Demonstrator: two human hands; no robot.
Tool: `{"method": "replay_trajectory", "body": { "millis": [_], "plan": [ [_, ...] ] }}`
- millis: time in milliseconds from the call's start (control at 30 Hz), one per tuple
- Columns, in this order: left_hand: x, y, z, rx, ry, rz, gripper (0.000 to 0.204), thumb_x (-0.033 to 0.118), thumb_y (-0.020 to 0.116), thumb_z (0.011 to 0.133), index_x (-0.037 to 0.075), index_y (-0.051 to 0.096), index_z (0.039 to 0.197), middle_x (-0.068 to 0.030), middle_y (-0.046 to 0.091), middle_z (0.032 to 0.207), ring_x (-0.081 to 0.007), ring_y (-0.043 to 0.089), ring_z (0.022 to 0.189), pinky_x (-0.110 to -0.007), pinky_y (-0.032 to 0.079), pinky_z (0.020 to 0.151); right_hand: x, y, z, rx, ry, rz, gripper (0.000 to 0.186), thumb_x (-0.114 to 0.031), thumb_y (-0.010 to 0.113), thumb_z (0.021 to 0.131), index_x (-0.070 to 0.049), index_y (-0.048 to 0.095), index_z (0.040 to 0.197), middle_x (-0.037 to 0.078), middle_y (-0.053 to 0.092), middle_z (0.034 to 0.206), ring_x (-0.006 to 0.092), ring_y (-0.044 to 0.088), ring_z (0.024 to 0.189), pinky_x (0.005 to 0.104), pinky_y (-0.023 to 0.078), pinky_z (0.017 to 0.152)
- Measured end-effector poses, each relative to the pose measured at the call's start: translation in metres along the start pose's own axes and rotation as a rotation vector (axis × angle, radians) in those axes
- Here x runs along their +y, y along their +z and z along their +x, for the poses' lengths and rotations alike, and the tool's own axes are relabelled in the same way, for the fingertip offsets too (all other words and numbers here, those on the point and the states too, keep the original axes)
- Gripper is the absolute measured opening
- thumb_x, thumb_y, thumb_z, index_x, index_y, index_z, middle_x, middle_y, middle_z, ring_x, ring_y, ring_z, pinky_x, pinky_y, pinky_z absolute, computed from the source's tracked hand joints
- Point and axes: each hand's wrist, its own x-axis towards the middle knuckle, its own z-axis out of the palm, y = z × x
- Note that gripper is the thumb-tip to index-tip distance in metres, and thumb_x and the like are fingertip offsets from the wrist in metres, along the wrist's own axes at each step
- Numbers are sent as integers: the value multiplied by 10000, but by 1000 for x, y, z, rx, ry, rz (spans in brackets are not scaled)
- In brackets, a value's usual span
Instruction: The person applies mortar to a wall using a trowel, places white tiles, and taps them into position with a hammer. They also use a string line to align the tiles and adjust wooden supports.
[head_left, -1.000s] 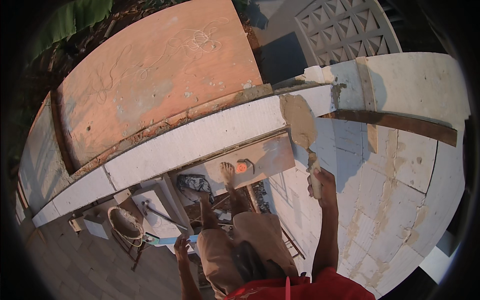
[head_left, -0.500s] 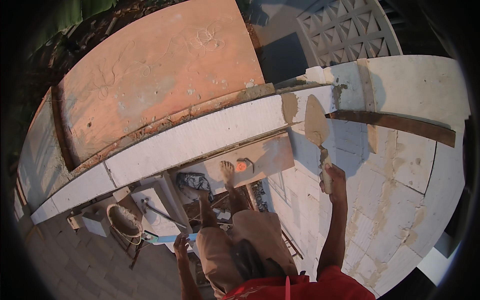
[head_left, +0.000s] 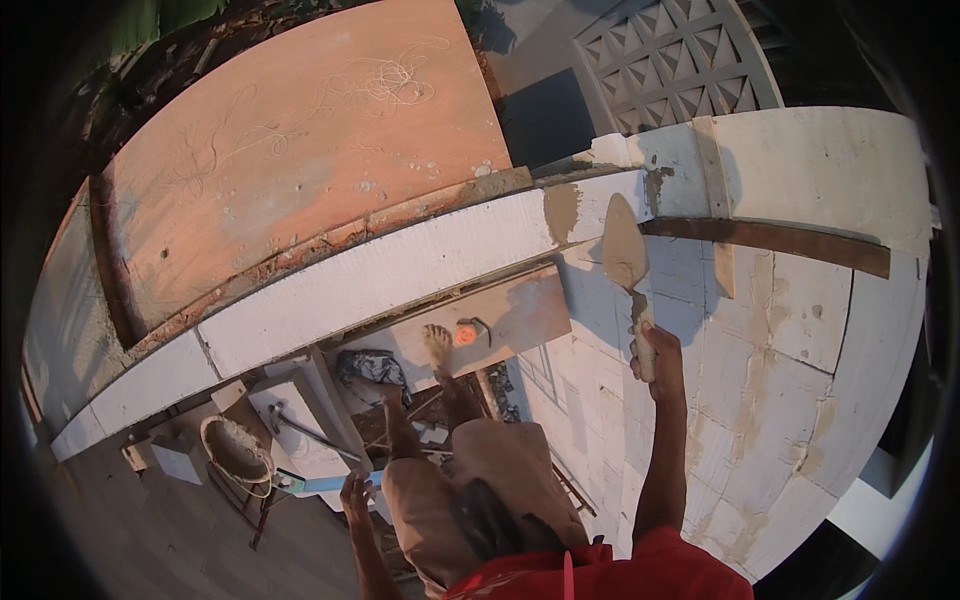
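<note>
2 hands are seen. At left, the left hand [head_left: 357, 500] is held, fingers loosely bent, by a blue bar [head_left: 325, 485]; whether it is gripped cannot be told. Rightward, 1 mortar patch [head_left: 562, 212] is borne by the white blocks [head_left: 400, 270]. Just beside it, the trowel [head_left: 626, 258] is clasped by its handle in the right hand [head_left: 662, 365]; if the blade were tipped, any load could be spilled.

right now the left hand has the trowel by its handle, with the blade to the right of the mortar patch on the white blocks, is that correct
Not the hand: the head view shows the right hand has the trowel by its handle. The blade is to the right of the mortar patch on the white blocks, as you say.
</note>
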Motion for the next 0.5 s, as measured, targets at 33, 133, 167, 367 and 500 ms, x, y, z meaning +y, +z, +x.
{"method": "replay_trajectory", "body": {
  "millis": [33, 133, 167, 367, 500],
  "plan": [
    [-1, -1, 0, 8, 27, -10, 452, 358, 573, 990, 51, 582, 1321, -99, 675, 1159, -232, 633, 1043, -406, 479, 888, -3, -2, -4, 62, -3, -47, 378, -360, 593, 966, 16, 613, 999, 52, 550, 676, 133, 486, 442, 274, 390, 393],
    [-6, -4, 2, 5, 25, -26, 470, 369, 573, 995, 50, 571, 1340, -103, 670, 1182, -231, 637, 1049, -411, 478, 890, -6, 1, -21, 51, -90, 69, 345, -329, 592, 974, 10, 599, 1035, 44, 549, 685, 128, 506, 464, 270, 406, 405],
    [-9, -3, 4, -1, 9, -25, 505, 382, 573, 998, 49, 546, 1376, -113, 662, 1216, -237, 641, 1072, -425, 471, 904, -6, 6, -24, 47, -146, 71, 309, -300, 604, 971, 0, 584, 1039, 45, 547, 696, 129, 511, 476, 271, 410, 416],
    [-37, 5, 8, -12, 21, -78, 394, 315, 592, 984, 21, 636, 1242, -101, 703, 1084, -199, 654, 985, -351, 505, 856, 21, 81, -63, -138, -259, 50, 266, -147, 658, 902, -42, 494, 1083, 50, 553, 808, 139, 547, 570, 288, 467, 539],
    [-56, 9, 2, 37, 81, -235, 372, 318, 604, 994, 8, 638, 1196, -30, 674, 1001, -123, 641, 949, -289, 514, 829, 46, 169, -94, -631, -346, -358, 255, -160, 659, 882, -28, 509, 1041, 81, 580, 819, 165, 590, 676, 322, 483, 628]
  ]
}}
